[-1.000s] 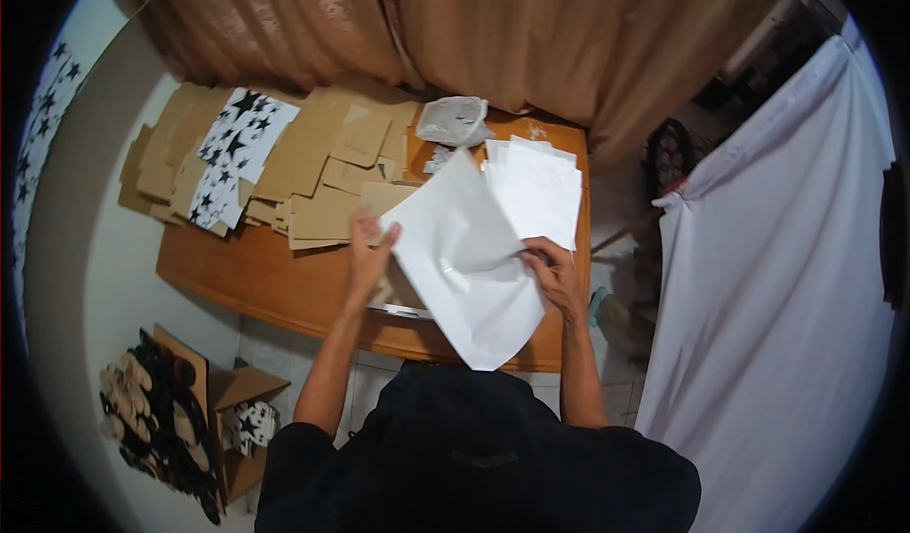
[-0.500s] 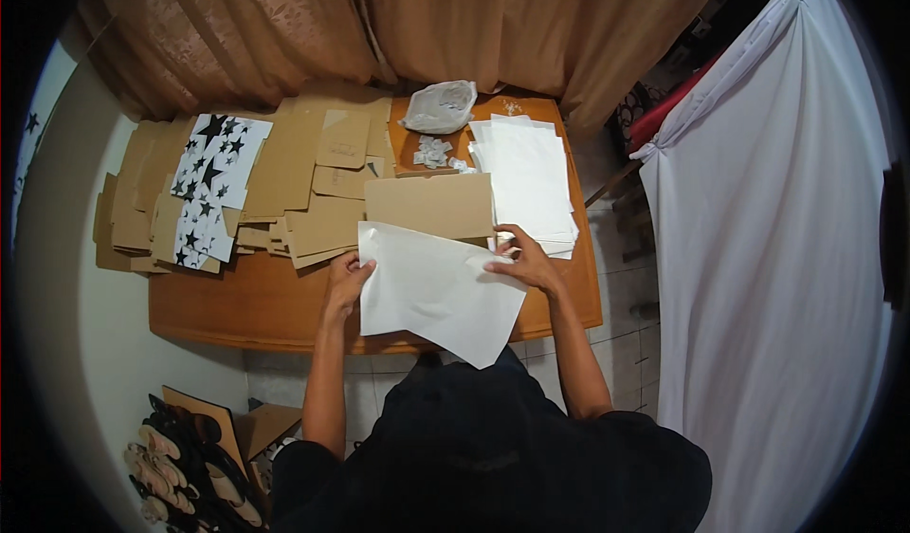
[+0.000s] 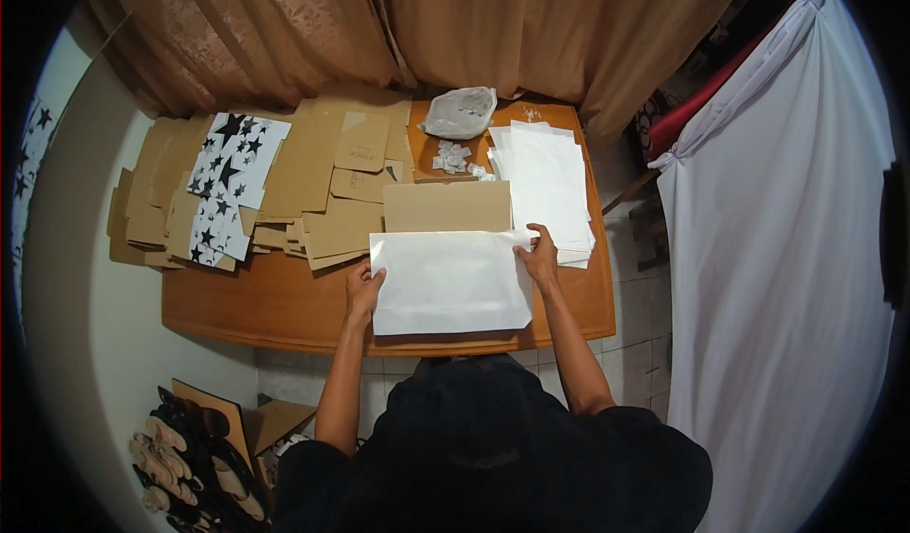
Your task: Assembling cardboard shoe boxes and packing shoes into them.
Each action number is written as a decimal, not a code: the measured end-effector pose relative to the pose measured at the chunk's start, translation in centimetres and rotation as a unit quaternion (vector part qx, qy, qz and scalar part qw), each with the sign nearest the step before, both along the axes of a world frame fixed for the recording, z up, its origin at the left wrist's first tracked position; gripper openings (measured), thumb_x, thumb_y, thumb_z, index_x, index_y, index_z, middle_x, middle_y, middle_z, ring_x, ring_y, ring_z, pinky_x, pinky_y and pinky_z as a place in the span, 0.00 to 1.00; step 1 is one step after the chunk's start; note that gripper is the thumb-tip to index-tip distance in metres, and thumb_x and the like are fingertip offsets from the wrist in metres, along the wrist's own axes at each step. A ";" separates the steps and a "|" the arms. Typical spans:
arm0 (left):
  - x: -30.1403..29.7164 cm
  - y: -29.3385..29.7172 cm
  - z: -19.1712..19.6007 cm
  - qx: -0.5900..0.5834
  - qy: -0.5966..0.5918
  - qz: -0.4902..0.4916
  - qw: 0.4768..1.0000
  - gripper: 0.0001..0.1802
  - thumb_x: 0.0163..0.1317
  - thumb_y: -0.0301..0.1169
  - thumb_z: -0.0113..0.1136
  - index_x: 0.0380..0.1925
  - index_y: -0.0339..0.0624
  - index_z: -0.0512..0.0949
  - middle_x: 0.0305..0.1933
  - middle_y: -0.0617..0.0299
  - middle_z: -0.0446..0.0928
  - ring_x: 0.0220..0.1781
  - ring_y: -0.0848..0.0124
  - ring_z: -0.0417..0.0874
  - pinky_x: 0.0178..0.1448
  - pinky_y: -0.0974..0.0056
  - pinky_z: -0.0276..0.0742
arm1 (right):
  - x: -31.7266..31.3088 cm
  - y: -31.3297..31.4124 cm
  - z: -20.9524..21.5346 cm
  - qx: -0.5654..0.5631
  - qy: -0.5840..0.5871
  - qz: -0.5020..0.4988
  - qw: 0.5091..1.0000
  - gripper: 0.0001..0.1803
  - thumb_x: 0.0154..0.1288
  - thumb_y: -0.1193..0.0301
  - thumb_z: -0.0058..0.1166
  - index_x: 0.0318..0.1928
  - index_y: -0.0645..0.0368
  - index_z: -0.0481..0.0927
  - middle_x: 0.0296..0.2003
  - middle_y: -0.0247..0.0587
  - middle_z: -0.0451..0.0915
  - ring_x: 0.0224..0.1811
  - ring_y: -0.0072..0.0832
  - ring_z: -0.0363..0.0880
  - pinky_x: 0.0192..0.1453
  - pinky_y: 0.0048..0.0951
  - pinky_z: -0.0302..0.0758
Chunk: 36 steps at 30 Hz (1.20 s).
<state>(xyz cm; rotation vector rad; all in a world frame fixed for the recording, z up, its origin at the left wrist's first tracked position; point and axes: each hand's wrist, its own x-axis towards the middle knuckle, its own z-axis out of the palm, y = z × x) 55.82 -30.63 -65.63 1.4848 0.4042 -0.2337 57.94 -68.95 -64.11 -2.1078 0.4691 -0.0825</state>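
The two hands, set well apart, each pinched a white sheet of paper: the left hand (image 3: pixel 362 292) at its left edge, the right hand (image 3: pixel 541 258) near its upper right corner. The white sheet (image 3: pixel 453 283) lay spread near the front edge of the wooden table (image 3: pixel 270 296), just below a cardboard panel (image 3: pixel 449 207). A paper stack (image 3: pixel 552 187) lay at right, cardboard pieces (image 3: pixel 292 180) at left.

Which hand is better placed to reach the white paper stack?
Likely the right hand, at the right edge of the white sheet near the paper stack; the left hand holds the opposite edge.
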 end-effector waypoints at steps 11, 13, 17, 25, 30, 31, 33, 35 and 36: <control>0.7 -0.1 -1.2 0.057 -0.019 0.009 0.998 0.02 0.66 0.23 0.66 0.35 0.36 0.82 0.27 0.72 0.76 0.27 0.84 0.71 0.33 0.76 0.67 | 0.6 0.1 -2.6 0.050 -0.050 -0.013 0.997 0.30 0.56 0.77 0.70 0.60 0.57 0.75 0.31 0.38 0.82 0.31 0.24 0.77 0.36 0.29 0.77; 0.8 -0.4 -0.8 0.061 -0.011 0.006 0.998 0.03 0.66 0.24 0.66 0.35 0.37 0.81 0.26 0.73 0.75 0.25 0.84 0.69 0.30 0.76 0.65 | 0.7 0.1 -2.4 0.053 -0.050 -0.017 0.997 0.30 0.56 0.78 0.70 0.60 0.58 0.75 0.32 0.37 0.83 0.31 0.22 0.78 0.37 0.27 0.77; 0.9 0.0 -0.3 0.053 -0.010 -0.004 0.999 0.03 0.66 0.25 0.66 0.35 0.38 0.81 0.25 0.74 0.74 0.24 0.84 0.68 0.28 0.75 0.64 | 0.9 0.3 -1.6 0.080 -0.036 -0.014 0.996 0.31 0.57 0.77 0.70 0.61 0.59 0.74 0.38 0.41 0.84 0.36 0.26 0.80 0.41 0.30 0.80; 0.2 1.2 0.6 0.092 0.021 -0.051 0.994 0.12 0.61 0.27 0.69 0.42 0.34 0.79 0.30 0.61 0.82 0.31 0.76 0.80 0.37 0.70 0.76 | -3.4 3.2 4.5 -0.192 -0.115 0.040 0.974 0.32 0.59 0.75 0.65 0.64 0.62 0.71 0.54 0.57 0.72 0.58 0.52 0.72 0.63 0.47 0.72; -0.6 2.1 -0.9 0.086 0.015 -0.096 0.992 0.11 0.59 0.22 0.68 0.41 0.32 0.79 0.31 0.60 0.82 0.31 0.76 0.81 0.37 0.70 0.78 | -5.8 5.0 4.2 -0.200 0.005 0.078 0.977 0.28 0.60 0.74 0.64 0.61 0.59 0.74 0.54 0.56 0.72 0.59 0.54 0.72 0.62 0.49 0.73; -0.7 2.2 -1.3 0.082 0.016 -0.096 0.992 0.11 0.59 0.22 0.68 0.41 0.32 0.79 0.31 0.60 0.82 0.31 0.76 0.81 0.37 0.70 0.78 | -6.1 5.2 4.0 -0.193 0.000 0.077 0.978 0.27 0.59 0.74 0.65 0.60 0.58 0.75 0.54 0.55 0.72 0.58 0.54 0.72 0.61 0.49 0.74; -0.7 2.0 -1.7 0.071 -0.002 -0.066 0.995 0.10 0.60 0.21 0.67 0.40 0.32 0.79 0.32 0.59 0.83 0.32 0.75 0.82 0.38 0.70 0.80 | -6.2 5.3 3.6 -0.195 0.002 0.084 0.977 0.27 0.59 0.75 0.65 0.60 0.58 0.75 0.54 0.55 0.72 0.58 0.54 0.73 0.61 0.49 0.74; -0.9 1.8 -1.4 0.073 0.000 -0.063 0.995 0.10 0.60 0.21 0.68 0.40 0.32 0.79 0.33 0.59 0.83 0.33 0.75 0.82 0.38 0.70 0.80 | -6.6 5.3 3.2 -0.185 0.004 0.086 0.979 0.26 0.59 0.75 0.66 0.59 0.58 0.76 0.54 0.54 0.73 0.57 0.54 0.73 0.61 0.48 0.74; -0.9 2.1 -1.2 0.079 0.002 -0.052 0.996 0.10 0.60 0.22 0.68 0.40 0.32 0.79 0.34 0.59 0.83 0.33 0.75 0.83 0.38 0.70 0.80 | -6.6 5.3 2.8 -0.187 0.002 0.090 0.978 0.26 0.59 0.75 0.66 0.59 0.58 0.76 0.54 0.54 0.73 0.57 0.54 0.73 0.61 0.48 0.74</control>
